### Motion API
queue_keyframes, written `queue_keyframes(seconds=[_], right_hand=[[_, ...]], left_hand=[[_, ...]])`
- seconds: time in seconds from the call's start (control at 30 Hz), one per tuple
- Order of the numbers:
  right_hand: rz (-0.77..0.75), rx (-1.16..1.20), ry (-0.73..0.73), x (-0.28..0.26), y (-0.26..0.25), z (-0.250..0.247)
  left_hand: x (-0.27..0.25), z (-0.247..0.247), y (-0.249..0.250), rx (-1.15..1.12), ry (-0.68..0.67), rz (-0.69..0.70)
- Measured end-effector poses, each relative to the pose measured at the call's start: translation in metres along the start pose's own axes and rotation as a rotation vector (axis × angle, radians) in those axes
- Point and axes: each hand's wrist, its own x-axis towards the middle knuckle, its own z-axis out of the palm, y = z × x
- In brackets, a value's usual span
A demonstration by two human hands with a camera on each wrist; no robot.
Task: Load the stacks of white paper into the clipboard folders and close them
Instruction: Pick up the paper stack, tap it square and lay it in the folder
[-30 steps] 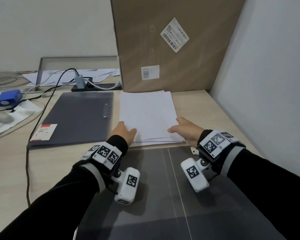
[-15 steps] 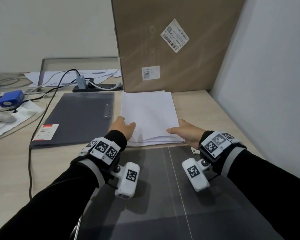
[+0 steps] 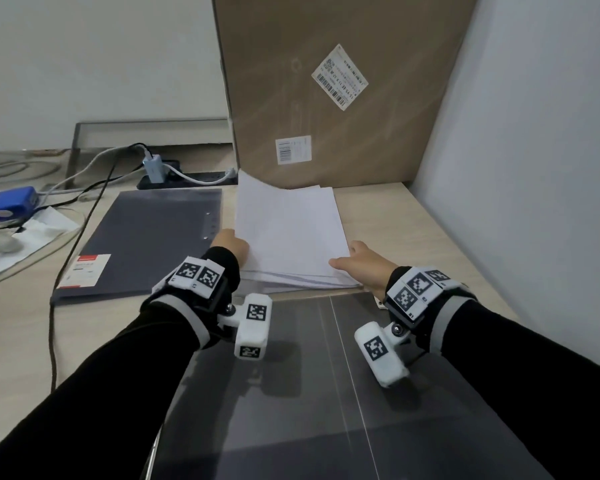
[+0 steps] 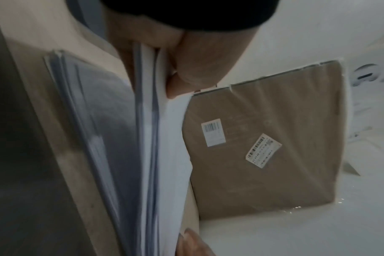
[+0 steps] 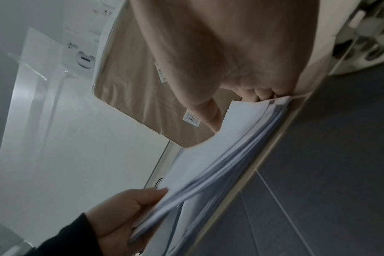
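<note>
White paper stack point(image 3: 288, 233) | my left hand point(image 3: 231, 245) and right hand point(image 3: 359, 259) pinch its side edges | long axis runs away from me | dark grey clipboard folder point(image 3: 146, 237) lies left, nearer left hand

dim, even indoor light | wrist views motion-blurred | head view wide-angle warp

Paper stack point(image 3: 288, 233): white, matt sheets. Clipboard folder point(image 3: 146, 244): dark grey plastic, smooth with a slight sheen. Tabletop point(image 3: 413, 230): pale wood-grain finish; cardboard box point(image 3: 343, 88): brown, under glossy film.
</note>
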Motion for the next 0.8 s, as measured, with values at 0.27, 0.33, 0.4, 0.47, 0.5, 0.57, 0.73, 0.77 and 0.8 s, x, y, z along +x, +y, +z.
queue_keyframes(seconds=[0.27, 0.33, 0.4, 0.47, 0.5, 0.57, 0.73, 0.77, 0.8], right_hand=[[-0.121, 0.369, 0.064, -0.034, -0.03, -0.031], [-0.155, 0.551, -0.06, -0.052, -0.043, -0.04], [-0.193, 0.669, -0.121, -0.069, -0.049, -0.046], [-0.225, 0.699, -0.099, -0.084, -0.048, -0.047], [-0.249, 0.7, -0.077, -0.09, -0.046, -0.046], [-0.298, 0.723, -0.033, -0.104, -0.04, -0.041], [-0.4, 0.744, 0.027, -0.134, -0.017, -0.017], [-0.394, 0.736, 0.024, -0.138, -0.012, -0.012], [-0.38, 0.723, 0.017, -0.141, -0.009, -0.008]], left_hand=[[-0.04, -0.031, -0.017, -0.511, 0.053, 0.26], [-0.057, -0.04, -0.025, -0.633, -0.068, 0.273], [-0.074, -0.045, -0.031, -0.646, -0.185, 0.304], [-0.088, -0.049, -0.035, -0.605, -0.265, 0.312], [-0.094, -0.05, -0.036, -0.586, -0.289, 0.312], [-0.102, -0.054, -0.035, -0.622, -0.291, 0.328], [-0.119, -0.052, -0.025, -0.797, -0.188, 0.364], [-0.122, -0.048, -0.027, -0.805, -0.193, 0.346], [-0.125, -0.044, -0.029, -0.8, -0.208, 0.324]])
